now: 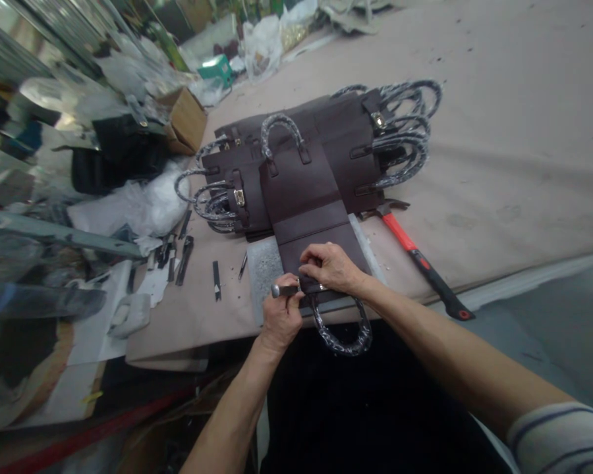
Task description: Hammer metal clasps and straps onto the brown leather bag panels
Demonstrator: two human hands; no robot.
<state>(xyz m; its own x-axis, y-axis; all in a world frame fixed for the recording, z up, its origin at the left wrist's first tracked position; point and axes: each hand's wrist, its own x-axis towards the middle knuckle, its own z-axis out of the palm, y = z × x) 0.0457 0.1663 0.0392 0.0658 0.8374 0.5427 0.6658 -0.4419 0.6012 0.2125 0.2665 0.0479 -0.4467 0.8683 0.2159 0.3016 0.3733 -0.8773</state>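
A dark brown leather bag piece (306,197) lies unfolded over a grey stone slab (265,266), one plastic-wrapped handle (343,345) hanging over the table's front edge. My left hand (281,316) is closed around a short metal tool (284,289), at the left edge of the piece's near end. On that same end rests my right hand (329,265), its thumb and fingers pinched together beside the tool's tip; whatever they hold is too small to make out. A small metal fitting (321,286) shows just below my right hand.
Stacked brown bag pieces (350,141) with wrapped handles lie behind. A red and black hammer (418,257) is at the right. Dark punches (184,260), a flat black tool (216,280) and a white bottle (130,315) lie left. A cardboard box (184,118) stands beyond.
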